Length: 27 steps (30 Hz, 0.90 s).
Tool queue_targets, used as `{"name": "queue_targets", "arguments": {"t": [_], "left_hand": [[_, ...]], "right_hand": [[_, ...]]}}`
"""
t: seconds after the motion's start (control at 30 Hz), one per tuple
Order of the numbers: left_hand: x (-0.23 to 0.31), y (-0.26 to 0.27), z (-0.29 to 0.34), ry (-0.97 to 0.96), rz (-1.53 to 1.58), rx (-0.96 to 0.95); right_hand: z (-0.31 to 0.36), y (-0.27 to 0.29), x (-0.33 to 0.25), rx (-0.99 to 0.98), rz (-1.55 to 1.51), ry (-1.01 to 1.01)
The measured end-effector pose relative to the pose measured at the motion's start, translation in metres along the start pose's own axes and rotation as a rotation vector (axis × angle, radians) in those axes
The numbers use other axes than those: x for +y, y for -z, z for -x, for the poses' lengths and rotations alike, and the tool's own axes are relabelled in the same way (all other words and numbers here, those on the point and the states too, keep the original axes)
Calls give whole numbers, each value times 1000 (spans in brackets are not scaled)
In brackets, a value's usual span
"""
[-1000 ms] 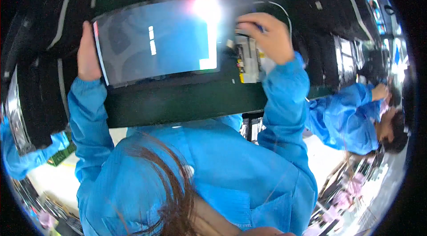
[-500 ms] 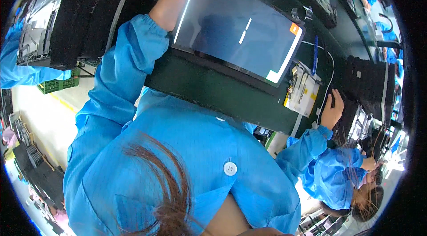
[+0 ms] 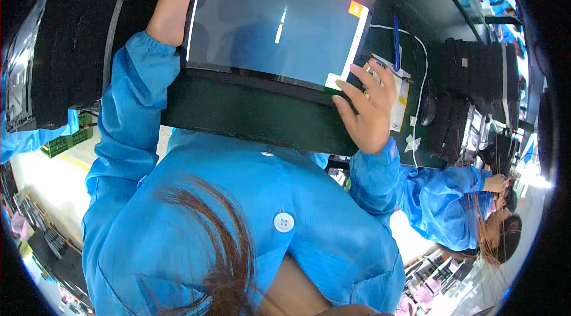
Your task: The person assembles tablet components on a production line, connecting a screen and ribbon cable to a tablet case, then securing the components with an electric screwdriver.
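Note:
A flat rectangular display panel point(image 3: 238, 24) with a dark, lit screen stands tilted over the dark work surface. White strips run down its two side edges, with small orange and green-white patches at the right corners. My left hand point(image 3: 172, 9) grips the panel's left edge; its fingers are mostly hidden behind it. Over the lower right corner hovers my right hand point(image 3: 370, 110), fingers spread and holding nothing; whether a fingertip touches the screen I cannot tell. Behind that hand lies a white card with small metal tools point(image 3: 399, 99), partly covered.
A blue pen point(image 3: 397, 42) and a white cable point(image 3: 423, 60) lie right of the panel. Stacked black foam trays point(image 3: 71, 48) stand at left, more black foam point(image 3: 482, 78) at right. A co-worker in a blue smock point(image 3: 437, 203) sits at the right.
My right hand has moved left from the right end of the work surface to the panel's lower right corner. In the picture, panel and left hand sit farther left and higher.

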<state>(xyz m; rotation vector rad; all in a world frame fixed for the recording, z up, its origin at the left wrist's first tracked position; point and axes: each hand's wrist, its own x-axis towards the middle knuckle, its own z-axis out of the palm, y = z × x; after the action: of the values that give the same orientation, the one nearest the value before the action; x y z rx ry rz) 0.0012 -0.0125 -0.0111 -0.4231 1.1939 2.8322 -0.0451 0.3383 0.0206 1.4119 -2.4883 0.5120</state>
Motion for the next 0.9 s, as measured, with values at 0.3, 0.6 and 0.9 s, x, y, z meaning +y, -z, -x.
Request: {"name": "queue_targets", "arguments": {"t": [0.3, 0.6, 0.9], "left_hand": [[-1, -4, 1, -3, -13, 37], [-4, -19, 5, -68, -97, 143], [-2, -7, -3, -89, 125, -244]], "right_hand": [[-37, 23, 51, 52, -252, -149], [-46, -14, 77, -146, -611, -392], [-44, -17, 84, -123, -434, -380]]}}
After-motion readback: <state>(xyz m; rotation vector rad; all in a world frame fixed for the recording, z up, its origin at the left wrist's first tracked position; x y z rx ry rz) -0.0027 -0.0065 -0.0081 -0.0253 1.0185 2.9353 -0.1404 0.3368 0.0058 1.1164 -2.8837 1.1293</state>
